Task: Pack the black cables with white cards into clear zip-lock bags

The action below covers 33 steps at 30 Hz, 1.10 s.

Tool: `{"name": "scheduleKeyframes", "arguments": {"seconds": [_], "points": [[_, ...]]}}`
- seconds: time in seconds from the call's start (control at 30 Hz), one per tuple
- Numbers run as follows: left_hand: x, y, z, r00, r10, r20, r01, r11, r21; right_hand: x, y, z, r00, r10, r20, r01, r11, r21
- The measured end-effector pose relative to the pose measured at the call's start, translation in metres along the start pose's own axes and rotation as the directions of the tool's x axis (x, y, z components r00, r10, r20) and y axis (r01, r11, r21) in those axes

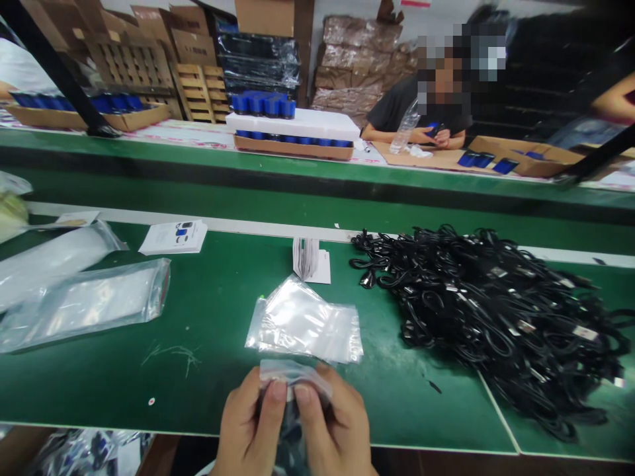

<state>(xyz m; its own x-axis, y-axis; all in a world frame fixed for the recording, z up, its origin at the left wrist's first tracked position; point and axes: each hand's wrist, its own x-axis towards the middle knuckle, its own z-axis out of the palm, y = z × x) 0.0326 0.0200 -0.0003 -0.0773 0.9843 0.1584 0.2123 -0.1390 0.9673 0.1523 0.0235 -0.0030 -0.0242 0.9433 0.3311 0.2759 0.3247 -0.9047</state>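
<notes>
Hands, left [247, 420] and right [337, 423], pinch a zip bag [292, 371], thumbs together.

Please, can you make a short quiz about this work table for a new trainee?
1. True or false: the left hand and the right hand together hold a small clear plastic bag.
2. What lies in the big pile on the green table? A) black cables B) white towels C) metal screws
3. Which is nearer to the hands: the stack of clear plastic bags or the folded paper?

Key: 1 true; 2 A; 3 the stack of clear plastic bags.
</notes>
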Motion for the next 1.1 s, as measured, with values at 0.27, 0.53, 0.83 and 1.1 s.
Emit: {"name": "scheduleKeyframes", "arguments": {"seconds": [0.27, 0.53, 0.83, 1.1], "points": [[0.02, 0.011, -0.026, 0.941, -0.023, 0.337, -0.028, 0.989, 0.148, 0.009, -0.005, -0.018, 0.991, 0.104, 0.08, -0.112, 0.987, 0.112], [0.019, 0.009, -0.026, 0.949, 0.091, 0.301, -0.162, 0.962, 0.22, 0.01, -0.012, -0.018, 0.995, 0.07, 0.071, -0.073, 0.997, 0.041], [0.025, 0.003, -0.039, 0.898, 0.239, 0.37, -0.336, 0.914, 0.226, 0.013, -0.004, -0.039, 0.972, -0.023, 0.235, 0.043, 0.996, -0.084], [0.021, 0.002, -0.038, 0.902, 0.244, 0.355, -0.348, 0.899, 0.267, 0.013, -0.006, -0.034, 0.975, -0.008, 0.22, 0.033, 0.993, -0.113]]}}
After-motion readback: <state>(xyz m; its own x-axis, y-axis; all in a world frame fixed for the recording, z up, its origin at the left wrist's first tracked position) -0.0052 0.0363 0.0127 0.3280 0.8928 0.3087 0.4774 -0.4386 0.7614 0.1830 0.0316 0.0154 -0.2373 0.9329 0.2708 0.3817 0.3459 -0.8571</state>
